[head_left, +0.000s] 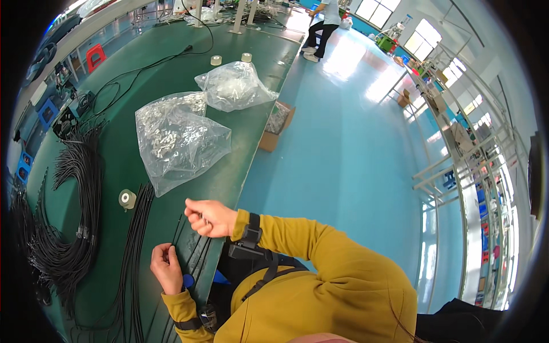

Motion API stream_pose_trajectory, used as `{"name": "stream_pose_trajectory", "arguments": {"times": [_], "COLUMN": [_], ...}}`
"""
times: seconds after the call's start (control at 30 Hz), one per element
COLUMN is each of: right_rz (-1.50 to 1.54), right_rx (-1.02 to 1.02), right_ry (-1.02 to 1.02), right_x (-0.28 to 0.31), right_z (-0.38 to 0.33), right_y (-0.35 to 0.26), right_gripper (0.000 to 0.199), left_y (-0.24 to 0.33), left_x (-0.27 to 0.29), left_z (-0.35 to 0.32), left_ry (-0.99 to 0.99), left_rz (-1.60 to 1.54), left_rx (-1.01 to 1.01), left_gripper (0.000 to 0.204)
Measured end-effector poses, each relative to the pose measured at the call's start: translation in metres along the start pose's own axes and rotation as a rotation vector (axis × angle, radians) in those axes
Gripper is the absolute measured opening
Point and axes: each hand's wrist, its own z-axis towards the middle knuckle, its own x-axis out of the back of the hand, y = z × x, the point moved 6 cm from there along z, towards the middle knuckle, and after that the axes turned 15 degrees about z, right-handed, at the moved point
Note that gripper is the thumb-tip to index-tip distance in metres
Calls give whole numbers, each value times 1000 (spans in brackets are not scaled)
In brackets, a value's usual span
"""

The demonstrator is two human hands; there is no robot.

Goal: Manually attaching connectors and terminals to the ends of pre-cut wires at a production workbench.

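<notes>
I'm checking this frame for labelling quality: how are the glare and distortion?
Head view: strong window glare washes out the blue floor; fisheye bends the green table edge and racks; the left hand, right hand and black wires stay sharp.

Pretty bright daylight shot, light coming in thru the windows (424,35) far right. Big washed-out glare patches on the blue floor (354,63) far side, w/ softer reflections nearer. Clear plastic bags (177,137) catch shiny highlights. Shadows are soft, barely any on the green table (229,171). Heavy fisheye: shelving on the right bends hard, black vignette all round the rim. Centre's sharp enough, edges go mushy.
</notes>
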Motion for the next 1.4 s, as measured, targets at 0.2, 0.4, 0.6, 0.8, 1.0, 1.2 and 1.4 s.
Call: {"name": "stream_pose_trajectory", "arguments": {"times": [0.2, 0.4, 0.6, 0.8, 1.0, 1.2, 1.4], "right_rz": [-1203, -1511, -1904, -1808, -2016, -2349, -2346], "right_rx": [606, 707, 875, 834, 906, 771, 790], "right_ry": [-88, -192, -479, -228, -45, -8, 41], "right_x": [-20, -28, -10, 4, -12, -9, -7], "right_z": [-22, -53, -85, -98, -91, -65, -58], "right_y": [8, 31, 73, 71, 46, 47, 49], "right_gripper": [22, 14, 10, 10, 35, 61, 54], "left_y": [-5, 3, 19, 53, 63, 52, 58], "left_x": [-2, 0, -1, -3, -14, -21, -21], "left_z": [-1, 1, 2, -16, -17, -21, -17], "left_ry": [-20, -9, 72, 116, 35, 5, 14], "left_rz": [-1, -54, 48, 233, 362, 474, 555], "left_rx": [12, 44, -99, -260, -250, -255, -289], "left_gripper": [6, 6, 3, 9, 11, 8, 5]}}
